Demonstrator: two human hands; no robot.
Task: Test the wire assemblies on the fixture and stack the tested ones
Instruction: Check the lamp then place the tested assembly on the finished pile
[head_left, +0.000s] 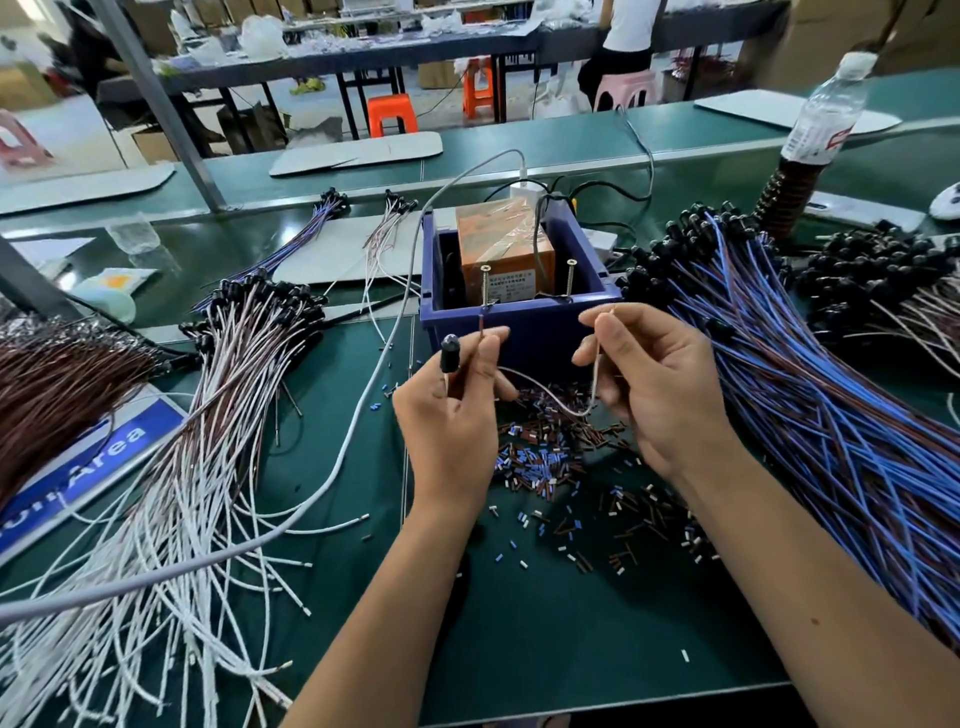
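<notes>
Pale wire assembly (545, 392) pinched by left hand (452, 410) and right hand (660, 384) fingers.

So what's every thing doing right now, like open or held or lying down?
Left hand: grips the black bulb end and red lead.
Right hand: pinches the white lead, tip up.
Wire: held, sagging between hands.
Left screw: upright, red lead touching it.
Right screw: upright, untouched.
Blue bin: open-topped, orange box inside.
Bottle: upright, capped.
</notes>
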